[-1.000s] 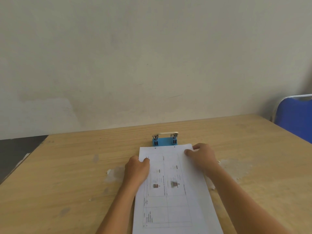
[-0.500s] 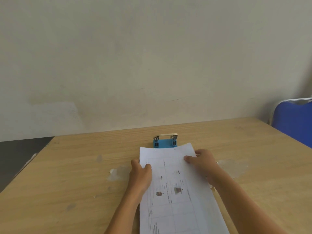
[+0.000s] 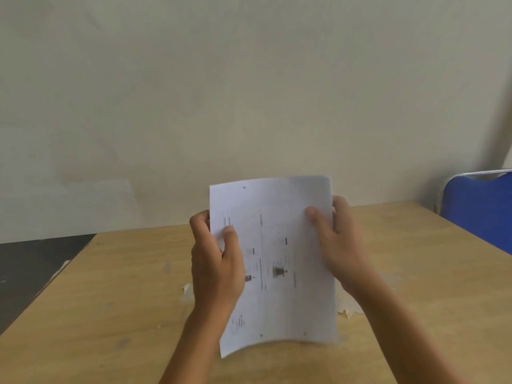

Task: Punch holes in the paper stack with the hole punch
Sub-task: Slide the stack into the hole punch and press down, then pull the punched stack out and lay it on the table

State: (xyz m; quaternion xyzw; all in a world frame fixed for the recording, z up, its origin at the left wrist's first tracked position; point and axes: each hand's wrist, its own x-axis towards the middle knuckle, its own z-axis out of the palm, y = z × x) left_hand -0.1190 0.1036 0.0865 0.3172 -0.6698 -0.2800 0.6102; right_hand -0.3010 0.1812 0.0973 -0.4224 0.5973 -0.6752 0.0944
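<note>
A white printed paper stack [image 3: 277, 245] is held up off the table, nearly upright and slightly curved, blurred by motion. My left hand [image 3: 214, 261] grips its left edge with the thumb on the front. On the opposite edge my right hand [image 3: 336, 242] holds it the same way. Small punched holes show near the top edge and along the bottom edge of the sheets. The blue hole punch is hidden behind the raised paper.
The wooden table [image 3: 110, 300] has worn, peeling patches near the middle. A blue chair [image 3: 479, 206] stands at the table's right side. A pale wall rises behind the table, and dark floor [image 3: 30, 261] shows at the left.
The paper stack lay flat on the table with its far edge at the hole punch. Both hands have pulled it back and lifted it upright, covering the punch.
</note>
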